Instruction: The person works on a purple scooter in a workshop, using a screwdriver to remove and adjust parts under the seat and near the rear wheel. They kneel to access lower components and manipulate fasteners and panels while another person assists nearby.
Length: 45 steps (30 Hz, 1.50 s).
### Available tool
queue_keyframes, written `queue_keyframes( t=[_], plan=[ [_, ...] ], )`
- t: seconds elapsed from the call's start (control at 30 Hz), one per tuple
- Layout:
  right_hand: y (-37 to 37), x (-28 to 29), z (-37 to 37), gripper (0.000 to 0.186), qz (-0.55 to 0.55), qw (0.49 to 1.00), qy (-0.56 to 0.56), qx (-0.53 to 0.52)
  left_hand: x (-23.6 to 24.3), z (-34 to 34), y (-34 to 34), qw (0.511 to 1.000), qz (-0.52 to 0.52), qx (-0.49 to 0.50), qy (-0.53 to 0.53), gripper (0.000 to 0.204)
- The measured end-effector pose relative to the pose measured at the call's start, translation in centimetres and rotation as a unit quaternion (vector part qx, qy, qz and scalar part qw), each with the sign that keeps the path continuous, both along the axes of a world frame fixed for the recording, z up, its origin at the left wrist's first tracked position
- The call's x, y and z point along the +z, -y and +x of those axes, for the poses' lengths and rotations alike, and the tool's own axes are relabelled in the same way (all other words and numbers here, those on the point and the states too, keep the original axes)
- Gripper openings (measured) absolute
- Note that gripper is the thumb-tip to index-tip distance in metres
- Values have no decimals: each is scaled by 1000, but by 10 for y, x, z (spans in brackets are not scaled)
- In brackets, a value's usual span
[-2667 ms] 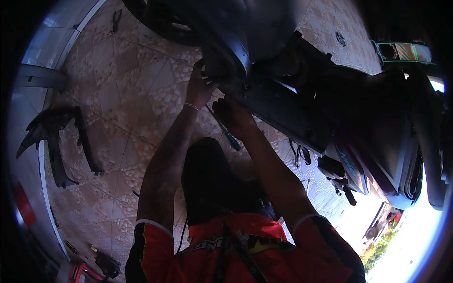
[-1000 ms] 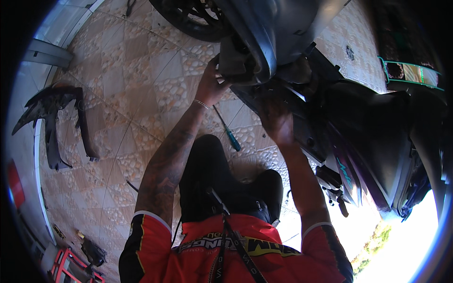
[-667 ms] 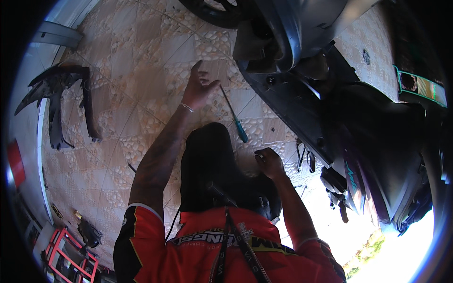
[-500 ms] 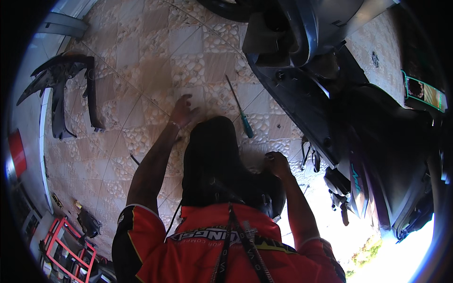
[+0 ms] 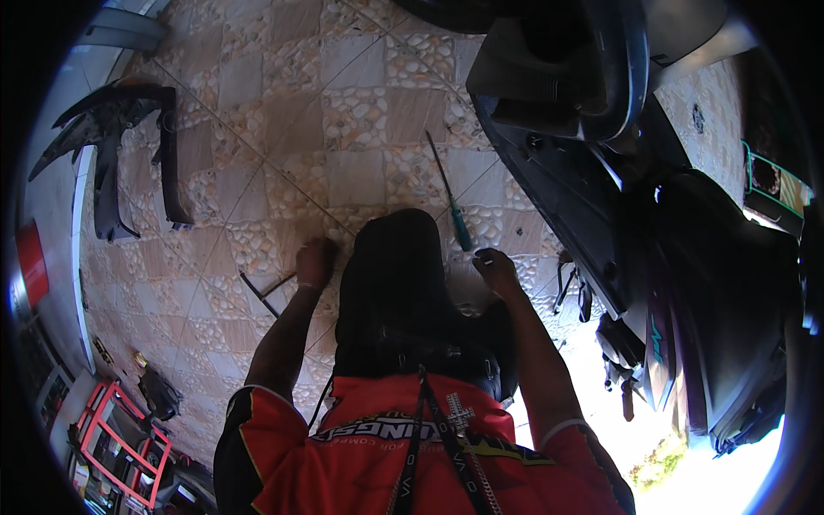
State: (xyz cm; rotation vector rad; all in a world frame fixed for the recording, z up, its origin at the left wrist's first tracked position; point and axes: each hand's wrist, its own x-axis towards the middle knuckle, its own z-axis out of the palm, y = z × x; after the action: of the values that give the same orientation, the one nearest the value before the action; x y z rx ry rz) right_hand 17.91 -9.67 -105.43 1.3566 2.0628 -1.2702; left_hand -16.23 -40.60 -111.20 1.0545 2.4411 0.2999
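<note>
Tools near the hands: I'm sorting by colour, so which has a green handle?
The screwdriver ahead of the right hand: its handle is green, while the T-shaped tool at the left hand looks dark.

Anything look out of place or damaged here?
A dark, forked plastic panel rests on the pebble-patterned tiled floor at left, odd because it resembles bodywork yet sits apart from the dark scooter. No spill or clear damage shows.

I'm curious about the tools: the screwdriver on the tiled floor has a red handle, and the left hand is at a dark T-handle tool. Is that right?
Not quite: in the head view the screwdriver has a green handle. It is on the tiled floor, and the left hand is at the T-handle tool.
</note>
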Motion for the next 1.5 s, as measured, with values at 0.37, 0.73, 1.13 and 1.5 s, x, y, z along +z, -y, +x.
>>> queue_keyframes(
  t=[0.37, 0.73, 1.13, 1.5],
  plan=[
    [4, -29, -93, 118, 58, 990, 118, 41, -2, -55, -22, 978, 158, 132, -1, 15],
    [6, -50, -74, 127, 104, 963, 134, 211, -24, -44, -39, 973, 124, 145, -128, 20],
    [13, -33, -91, 130, 97, 952, 177, 231, -38, -40, -39, 963, 135, 160, -171, 28],
    [19, -11, -116, 126, 99, 956, 221, 168, -46, -40, -35, 964, 115, 135, -197, 29]
  ],
)
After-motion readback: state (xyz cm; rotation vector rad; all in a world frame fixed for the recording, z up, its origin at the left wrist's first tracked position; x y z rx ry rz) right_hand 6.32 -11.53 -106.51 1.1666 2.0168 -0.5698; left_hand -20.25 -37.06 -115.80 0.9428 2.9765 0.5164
